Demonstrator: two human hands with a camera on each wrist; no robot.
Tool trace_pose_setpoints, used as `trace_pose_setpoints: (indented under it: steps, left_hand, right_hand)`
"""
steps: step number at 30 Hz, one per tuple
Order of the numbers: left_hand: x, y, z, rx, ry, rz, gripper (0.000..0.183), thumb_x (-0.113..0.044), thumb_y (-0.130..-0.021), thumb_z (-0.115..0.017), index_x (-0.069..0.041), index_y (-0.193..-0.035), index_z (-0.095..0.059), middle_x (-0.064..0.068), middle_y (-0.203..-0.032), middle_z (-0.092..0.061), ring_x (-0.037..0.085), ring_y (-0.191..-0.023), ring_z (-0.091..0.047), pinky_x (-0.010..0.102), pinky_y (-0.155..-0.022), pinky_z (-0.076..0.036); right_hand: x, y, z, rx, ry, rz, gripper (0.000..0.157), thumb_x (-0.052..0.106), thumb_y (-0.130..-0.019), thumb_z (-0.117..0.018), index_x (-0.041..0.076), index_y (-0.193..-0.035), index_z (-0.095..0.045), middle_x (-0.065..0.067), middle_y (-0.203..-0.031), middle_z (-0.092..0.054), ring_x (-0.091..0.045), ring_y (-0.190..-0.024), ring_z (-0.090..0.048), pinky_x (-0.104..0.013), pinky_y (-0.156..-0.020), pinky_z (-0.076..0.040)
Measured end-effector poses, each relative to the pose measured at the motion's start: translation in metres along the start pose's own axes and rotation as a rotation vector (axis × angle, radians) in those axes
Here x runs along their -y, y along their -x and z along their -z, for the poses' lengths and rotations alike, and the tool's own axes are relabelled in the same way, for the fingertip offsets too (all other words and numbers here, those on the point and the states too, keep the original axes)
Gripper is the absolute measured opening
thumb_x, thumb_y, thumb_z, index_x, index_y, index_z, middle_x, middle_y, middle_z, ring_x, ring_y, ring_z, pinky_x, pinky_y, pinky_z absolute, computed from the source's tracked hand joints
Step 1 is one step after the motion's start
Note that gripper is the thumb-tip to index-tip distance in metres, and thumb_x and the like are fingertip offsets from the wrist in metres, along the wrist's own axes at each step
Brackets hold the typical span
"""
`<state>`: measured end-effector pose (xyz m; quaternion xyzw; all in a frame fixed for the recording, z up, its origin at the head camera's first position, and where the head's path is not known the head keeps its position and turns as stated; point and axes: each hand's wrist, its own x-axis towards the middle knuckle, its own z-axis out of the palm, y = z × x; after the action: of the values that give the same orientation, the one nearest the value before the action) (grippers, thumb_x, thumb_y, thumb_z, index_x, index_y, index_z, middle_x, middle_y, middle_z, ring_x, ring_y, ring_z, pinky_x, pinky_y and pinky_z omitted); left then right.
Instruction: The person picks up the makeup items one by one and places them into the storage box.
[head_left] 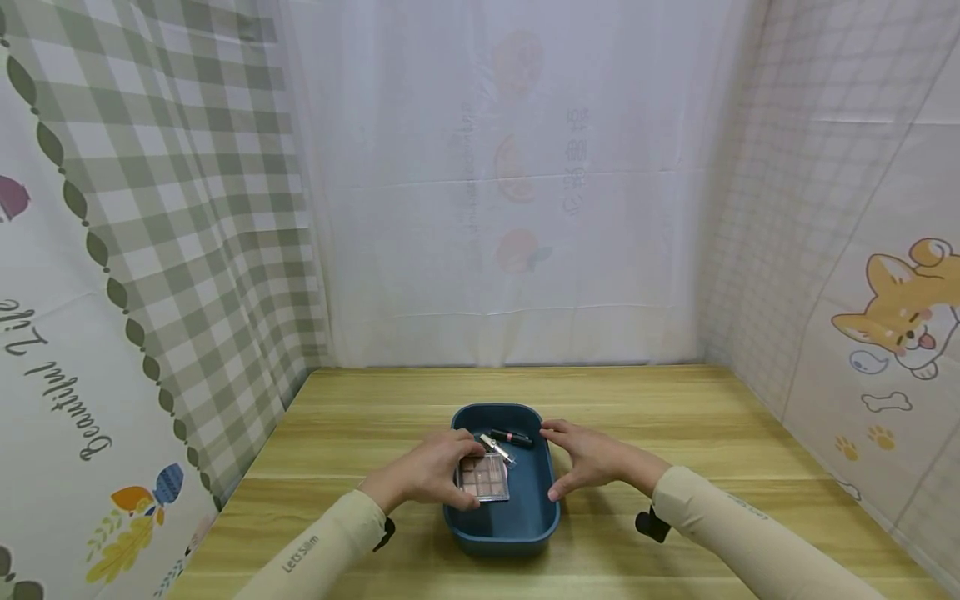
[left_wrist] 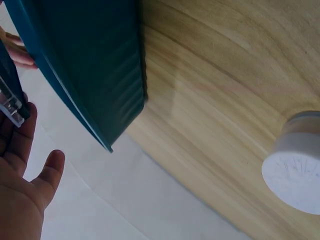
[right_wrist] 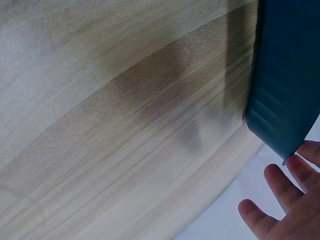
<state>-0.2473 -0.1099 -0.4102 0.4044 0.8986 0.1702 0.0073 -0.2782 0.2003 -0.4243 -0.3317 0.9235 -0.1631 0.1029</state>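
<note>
A dark blue plastic basket [head_left: 529, 500] stands on the table. My left hand [head_left: 427, 471] reaches over its left side and holds a clear-lidded makeup palette [head_left: 483, 478] with several square pans, thumb and fingers at its edges. In the left wrist view, fingertips meet the palette's clear edge [left_wrist: 14, 112]. Behind it in the basket lie a slim white and gold tube [head_left: 497, 449] and a black and pink lipstick-like tube [head_left: 513, 437]. My right hand [head_left: 592, 458] is at the basket's right rim, fingers spread and loosely bent, fingertips against the rim in the right wrist view.
The wood-grain table [head_left: 637, 400] extends around the basket. A round white-ended container [left_wrist: 295, 167] appears in the left wrist view. Printed curtains hang on the left, at the back [head_left: 517, 250] and on the right. Black wrist straps show under both sleeves.
</note>
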Motion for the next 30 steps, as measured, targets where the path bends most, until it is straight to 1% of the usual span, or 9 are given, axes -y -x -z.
trace_pose_setpoints:
  steps: [3, 6, 10, 14, 22, 26, 30]
  left_hand:
    - [-0.002, 0.000, -0.001, 0.042, -0.014, 0.003, 0.064, -0.044, -0.073, -0.080, -0.008, -0.124, -0.065, -0.007, -0.107, -0.059, 0.007, -0.093, -0.050, 0.033, -0.090, -0.045]
    - [-0.003, 0.000, -0.003, 0.087, -0.019, 0.030, 0.063, -0.044, -0.073, -0.080, -0.010, -0.124, -0.065, -0.009, -0.109, -0.059, 0.006, -0.097, -0.051, 0.036, -0.095, -0.044]
    - [-0.005, -0.001, -0.006, 0.127, -0.037, 0.051, 0.061, -0.045, -0.073, -0.080, -0.012, -0.122, -0.066, -0.009, -0.109, -0.060, 0.008, -0.100, -0.053, 0.037, -0.098, -0.042]
    - [-0.007, -0.004, -0.009, 0.165, -0.049, 0.068, 0.059, -0.046, -0.072, -0.080, -0.014, -0.120, -0.067, -0.011, -0.106, -0.059, 0.007, -0.099, -0.052, 0.040, -0.100, -0.039]
    - [-0.012, -0.010, -0.014, 0.208, -0.070, 0.065, 0.056, -0.045, -0.072, -0.080, -0.014, -0.117, -0.070, -0.012, -0.105, -0.060, 0.003, -0.100, -0.054, 0.054, -0.109, -0.031]
    - [-0.014, -0.011, -0.015, 0.226, -0.080, 0.075, 0.054, -0.046, -0.071, -0.080, -0.015, -0.114, -0.072, -0.014, -0.100, -0.058, 0.002, -0.094, -0.053, 0.053, -0.106, -0.032]
    - [-0.016, -0.011, -0.016, 0.239, -0.095, 0.080, 0.051, -0.045, -0.070, -0.081, -0.018, -0.112, -0.073, -0.016, -0.096, -0.056, 0.000, -0.092, -0.053, 0.055, -0.108, -0.031]
  right_hand:
    - [0.001, 0.000, 0.000, 0.002, -0.001, -0.002, 0.104, 0.052, -0.076, -0.082, -0.005, -0.149, -0.036, -0.023, -0.155, -0.031, -0.045, -0.135, -0.041, -0.063, -0.105, -0.037]
    - [0.001, 0.001, 0.000, 0.003, -0.001, -0.004, 0.103, 0.052, -0.076, -0.082, -0.005, -0.149, -0.036, -0.023, -0.155, -0.031, -0.045, -0.135, -0.040, -0.063, -0.105, -0.037]
    - [0.001, 0.001, 0.001, 0.000, -0.001, 0.001, 0.103, 0.051, -0.076, -0.083, -0.005, -0.149, -0.037, -0.023, -0.155, -0.031, -0.045, -0.135, -0.040, -0.063, -0.105, -0.037]
    - [0.001, 0.001, 0.000, -0.002, 0.000, 0.005, 0.103, 0.052, -0.076, -0.083, -0.005, -0.149, -0.037, -0.023, -0.155, -0.031, -0.044, -0.135, -0.040, -0.063, -0.105, -0.037]
    - [0.000, 0.000, 0.000, 0.005, -0.008, -0.006, 0.104, 0.053, -0.076, -0.082, -0.004, -0.150, -0.037, -0.022, -0.156, -0.031, -0.044, -0.136, -0.040, -0.062, -0.105, -0.037]
    - [0.000, 0.001, 0.000, 0.006, -0.007, -0.011, 0.104, 0.054, -0.076, -0.082, -0.003, -0.150, -0.037, -0.022, -0.156, -0.031, -0.044, -0.136, -0.039, -0.062, -0.106, -0.036]
    - [-0.001, 0.001, -0.001, -0.001, 0.008, 0.001, 0.106, 0.057, -0.075, -0.081, -0.003, -0.150, -0.036, -0.021, -0.156, -0.030, -0.043, -0.137, -0.039, -0.062, -0.105, -0.037]
